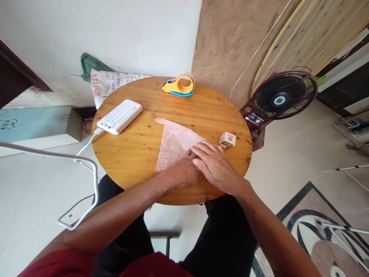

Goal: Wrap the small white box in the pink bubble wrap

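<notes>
A piece of clear bubble wrap [170,154] lies on the round wooden table [127,150], with a smoother pinkish flap [181,134] folded across its upper side. My left hand [188,171] rests at the wrap's lower right edge; its fingers are mostly hidden under the other hand. Over it lies my right hand [211,161], fingers stretched out and flat, with the fingertips at the flap's right corner. Whether anything is beneath the hands cannot be seen. Just beyond my right fingers stands a small printed box [227,140].
An orange and blue tape dispenser [179,85] sits at the table's far edge. On the left lies a white power bank [120,117] with a white cable [83,148] plugged in. A dark red fan [281,98] stands right of the table, near the wall.
</notes>
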Demonstrator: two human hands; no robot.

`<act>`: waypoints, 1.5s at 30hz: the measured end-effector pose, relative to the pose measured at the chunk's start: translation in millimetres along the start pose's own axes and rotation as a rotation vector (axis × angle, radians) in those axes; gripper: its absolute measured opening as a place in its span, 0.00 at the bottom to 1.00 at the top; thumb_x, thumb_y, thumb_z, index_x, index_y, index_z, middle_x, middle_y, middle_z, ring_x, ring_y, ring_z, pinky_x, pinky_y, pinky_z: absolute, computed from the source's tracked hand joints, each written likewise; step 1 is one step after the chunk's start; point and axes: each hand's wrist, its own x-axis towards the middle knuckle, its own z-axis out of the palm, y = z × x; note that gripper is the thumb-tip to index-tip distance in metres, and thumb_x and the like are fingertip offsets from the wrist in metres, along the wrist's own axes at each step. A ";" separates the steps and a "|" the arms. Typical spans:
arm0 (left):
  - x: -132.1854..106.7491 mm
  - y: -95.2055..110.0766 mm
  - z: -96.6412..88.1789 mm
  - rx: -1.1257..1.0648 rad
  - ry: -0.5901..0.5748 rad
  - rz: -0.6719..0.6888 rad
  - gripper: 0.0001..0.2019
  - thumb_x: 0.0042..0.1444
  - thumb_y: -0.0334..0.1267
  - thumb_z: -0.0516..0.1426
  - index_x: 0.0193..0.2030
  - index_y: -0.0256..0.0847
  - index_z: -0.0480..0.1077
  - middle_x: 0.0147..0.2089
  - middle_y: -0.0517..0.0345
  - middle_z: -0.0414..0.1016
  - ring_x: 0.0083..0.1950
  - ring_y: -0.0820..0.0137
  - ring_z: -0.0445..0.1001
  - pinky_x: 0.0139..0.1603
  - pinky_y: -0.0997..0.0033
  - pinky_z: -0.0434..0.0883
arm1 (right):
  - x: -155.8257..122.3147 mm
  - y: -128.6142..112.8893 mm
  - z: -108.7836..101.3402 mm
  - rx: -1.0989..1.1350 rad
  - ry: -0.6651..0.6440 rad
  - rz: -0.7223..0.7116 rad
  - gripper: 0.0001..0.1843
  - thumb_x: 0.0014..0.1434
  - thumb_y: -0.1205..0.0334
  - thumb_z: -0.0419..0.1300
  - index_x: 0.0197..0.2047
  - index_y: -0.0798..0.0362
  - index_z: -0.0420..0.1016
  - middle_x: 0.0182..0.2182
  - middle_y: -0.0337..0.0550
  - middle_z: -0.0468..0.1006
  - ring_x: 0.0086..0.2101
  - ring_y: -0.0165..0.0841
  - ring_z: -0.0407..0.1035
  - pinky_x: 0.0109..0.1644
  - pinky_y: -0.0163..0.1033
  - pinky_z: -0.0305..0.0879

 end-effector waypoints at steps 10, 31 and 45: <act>-4.1 0.0 -16.5 -0.083 -0.023 0.010 0.24 0.63 0.34 0.49 0.66 0.41 0.65 0.70 0.49 0.60 0.74 0.45 0.47 0.70 0.30 0.45 | 52.5 54.0 28.3 -0.055 0.032 0.172 0.26 0.66 0.68 0.44 0.66 0.62 0.63 0.65 0.55 0.66 0.64 0.43 0.58 0.68 0.50 0.54; -90.5 -14.7 -80.1 -0.248 0.089 -0.412 0.20 0.67 0.42 0.48 0.61 0.41 0.69 0.66 0.49 0.68 0.69 0.57 0.63 0.70 0.51 0.61 | 67.8 76.4 50.8 -0.109 0.087 0.169 0.26 0.70 0.60 0.44 0.68 0.55 0.61 0.67 0.51 0.63 0.64 0.44 0.57 0.62 0.50 0.54; -1.7 -50.8 -59.1 -0.063 0.051 -0.398 0.25 0.64 0.30 0.46 0.66 0.28 0.63 0.72 0.39 0.58 0.75 0.55 0.52 0.73 0.54 0.55 | 70.2 77.4 56.3 -0.125 0.107 0.192 0.25 0.70 0.57 0.45 0.67 0.53 0.63 0.68 0.52 0.62 0.64 0.48 0.57 0.64 0.55 0.53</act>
